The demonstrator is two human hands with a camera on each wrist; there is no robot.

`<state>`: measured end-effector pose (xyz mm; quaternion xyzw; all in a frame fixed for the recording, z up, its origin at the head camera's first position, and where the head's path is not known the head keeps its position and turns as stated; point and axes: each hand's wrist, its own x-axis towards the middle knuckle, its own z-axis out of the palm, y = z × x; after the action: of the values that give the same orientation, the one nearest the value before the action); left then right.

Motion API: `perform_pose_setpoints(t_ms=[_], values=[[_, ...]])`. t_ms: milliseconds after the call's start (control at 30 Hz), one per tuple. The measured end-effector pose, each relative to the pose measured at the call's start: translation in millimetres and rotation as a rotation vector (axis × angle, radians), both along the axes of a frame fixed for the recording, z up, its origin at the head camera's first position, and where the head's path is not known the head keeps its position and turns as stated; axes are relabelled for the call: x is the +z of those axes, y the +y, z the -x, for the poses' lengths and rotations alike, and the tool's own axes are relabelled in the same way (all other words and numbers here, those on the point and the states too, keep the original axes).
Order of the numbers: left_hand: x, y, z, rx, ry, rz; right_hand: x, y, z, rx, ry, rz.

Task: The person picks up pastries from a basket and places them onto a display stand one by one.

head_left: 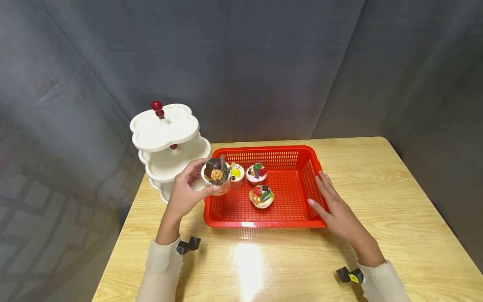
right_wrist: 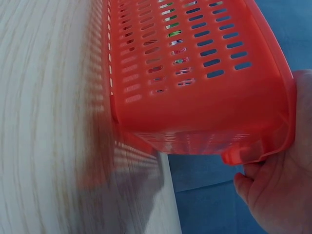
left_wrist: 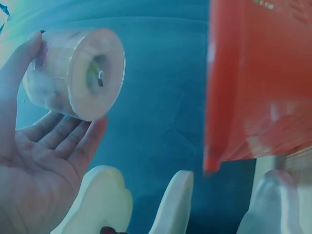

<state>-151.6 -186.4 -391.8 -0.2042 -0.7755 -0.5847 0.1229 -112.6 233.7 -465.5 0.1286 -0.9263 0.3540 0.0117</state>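
Observation:
My left hand [head_left: 185, 188] holds a dessert cup [head_left: 216, 175] between thumb and fingers, above the left rim of a red basket [head_left: 286, 218]. A walnut and dark chocolate pieces top this cup; its clear side and round base [left_wrist: 97, 75] show in the left wrist view. My right hand [head_left: 337, 212] grips the basket's right rim, its thumb over the inner side. Inside the basket are a cup with yellow fruit [head_left: 237, 176], a cup with berries [head_left: 256, 174] and a fruit tart-like cake [head_left: 261, 197].
A white tiered stand [head_left: 166, 130] with scalloped trays and a red knob [head_left: 157, 106] stands left of the basket. Everything rests on a light wooden table [head_left: 377, 180]. Grey cloth [head_left: 264, 75] hangs behind and at both sides.

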Motion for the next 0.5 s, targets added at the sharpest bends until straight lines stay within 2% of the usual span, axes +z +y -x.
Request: perform_pose_setpoints(t_ms=[300,500], values=[[17.3,-13.5,1.3,0.143,0.077,-0.041,-1.1,0.9,2.2,-0.002,0.013,0.013],[25.1,-22.1,3.3,0.207,0.096,-0.099,-3.6,1.0,1.1,-0.011,0.010,0.005]])
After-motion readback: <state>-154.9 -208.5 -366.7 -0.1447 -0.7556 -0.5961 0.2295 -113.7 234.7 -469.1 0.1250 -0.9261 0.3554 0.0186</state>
